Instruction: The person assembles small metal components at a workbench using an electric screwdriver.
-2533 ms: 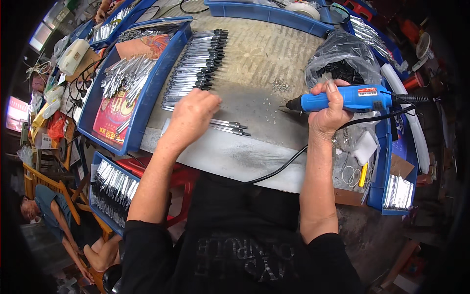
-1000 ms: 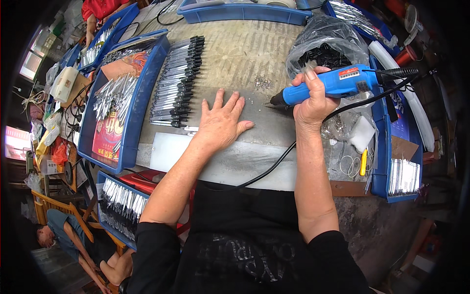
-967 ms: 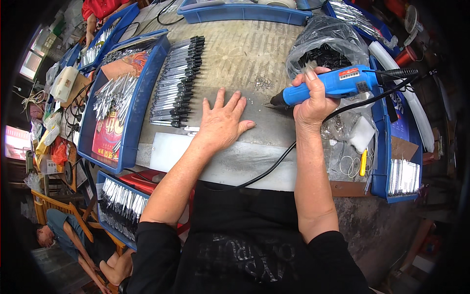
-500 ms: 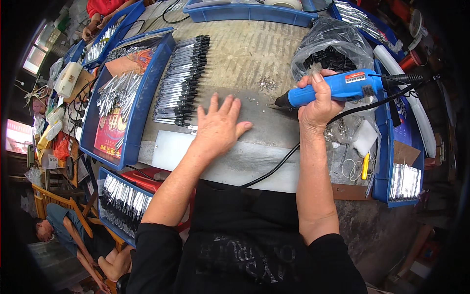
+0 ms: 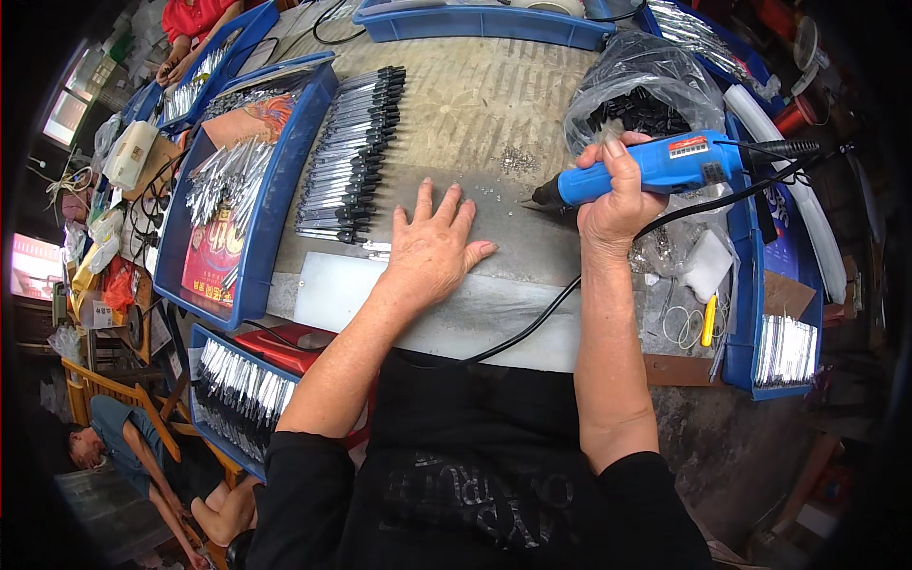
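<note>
My right hand (image 5: 619,204) grips a blue electric screwdriver (image 5: 689,165) held sideways, its dark nose pointing left just over the metal-topped table (image 5: 446,119). Palm down on the table lies my left hand (image 5: 432,249), its fingers spread and nothing held. Beside its fingertips, to the left, runs a row of silver-and-black pens (image 5: 350,157) laid side by side. A few white-tipped pieces (image 5: 377,249) poke out by my left wrist. Tiny shiny metal parts (image 5: 519,161) are scattered left of the screwdriver's nose. Part of my right hand's grip is hidden behind the tool.
Blue trays of pens stand on the left (image 5: 249,275), lower left (image 5: 197,404) and right (image 5: 755,366). A clear bag (image 5: 655,71) holds black parts. The black cord (image 5: 532,323) crosses the table's front edge. A yellow-handled cutter (image 5: 709,321) lies at right. Two other people sit leftward.
My left hand has slid slightly to the right, away from the pen row, showing more of the white-tipped pieces. My right hand and the screwdriver stay nearly in place.
</note>
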A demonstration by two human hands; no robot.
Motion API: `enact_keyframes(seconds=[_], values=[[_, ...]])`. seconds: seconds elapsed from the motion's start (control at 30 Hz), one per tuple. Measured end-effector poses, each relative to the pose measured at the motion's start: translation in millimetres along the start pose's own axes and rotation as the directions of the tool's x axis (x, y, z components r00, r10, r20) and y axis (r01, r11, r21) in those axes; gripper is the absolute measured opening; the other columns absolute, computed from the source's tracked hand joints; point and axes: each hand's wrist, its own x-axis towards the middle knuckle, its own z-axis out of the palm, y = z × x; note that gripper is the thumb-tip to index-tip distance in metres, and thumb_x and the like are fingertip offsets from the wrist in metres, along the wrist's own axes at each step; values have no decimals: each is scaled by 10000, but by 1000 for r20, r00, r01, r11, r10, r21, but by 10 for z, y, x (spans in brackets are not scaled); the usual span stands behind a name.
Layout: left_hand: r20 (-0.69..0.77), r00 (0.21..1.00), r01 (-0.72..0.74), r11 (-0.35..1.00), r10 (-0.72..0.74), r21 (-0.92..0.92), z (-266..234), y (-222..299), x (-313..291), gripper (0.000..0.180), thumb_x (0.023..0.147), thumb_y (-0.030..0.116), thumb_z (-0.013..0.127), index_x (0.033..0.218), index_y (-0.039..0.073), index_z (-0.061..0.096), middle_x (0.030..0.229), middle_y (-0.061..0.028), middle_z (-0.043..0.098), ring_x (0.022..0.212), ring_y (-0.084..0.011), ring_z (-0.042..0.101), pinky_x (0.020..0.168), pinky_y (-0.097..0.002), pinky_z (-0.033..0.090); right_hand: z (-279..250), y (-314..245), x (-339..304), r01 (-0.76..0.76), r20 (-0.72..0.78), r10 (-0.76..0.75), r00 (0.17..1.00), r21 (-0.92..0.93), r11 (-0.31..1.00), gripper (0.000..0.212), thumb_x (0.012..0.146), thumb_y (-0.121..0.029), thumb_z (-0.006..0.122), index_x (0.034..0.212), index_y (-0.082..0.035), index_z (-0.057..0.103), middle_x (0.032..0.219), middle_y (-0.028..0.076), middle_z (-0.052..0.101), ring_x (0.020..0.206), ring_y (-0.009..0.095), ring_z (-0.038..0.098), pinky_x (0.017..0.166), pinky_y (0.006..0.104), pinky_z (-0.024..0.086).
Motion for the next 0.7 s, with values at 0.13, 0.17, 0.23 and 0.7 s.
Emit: enact_keyframes(seconds=[0.13,0.17,0.23,0.7], values=[[-76,997,21,999,-23,-37,23,14,21,581,825,482,433,1199,38,443,1320,-146,334,1242,-386,235,921,-559,279,-11,-1,-5,-12,13,12,1000,-16,1000,242,671,-39,622,859,19,482,717,80,515,531,180,537,519,295,455],[-75,997,19,999,-22,-37,19,19,34,581,825,482,433,1199,38,443,1320,-146,334,1242,-386,235,921,-559,279,-19,-2,-6,-20,25,21,999,-33,999,261,669,-25,602,891,22,472,785,94,498,542,202,533,514,313,458],[34,998,47,999,-48,10,2,37,64,584,824,481,437,1214,46,429,1330,-152,315,1248,-387,221,919,-566,277,-18,3,-7,-16,24,17,1000,-27,999,260,669,-25,601,890,22,473,785,93,499,541,201,533,513,312,459],[-3,1000,-7,997,7,-73,37,194,190,569,814,484,450,1233,101,423,1335,-163,296,1246,-398,214,917,-591,265,-19,0,-4,-19,22,20,1000,-49,999,282,669,-21,595,913,23,459,793,95,496,540,198,533,515,313,460]])
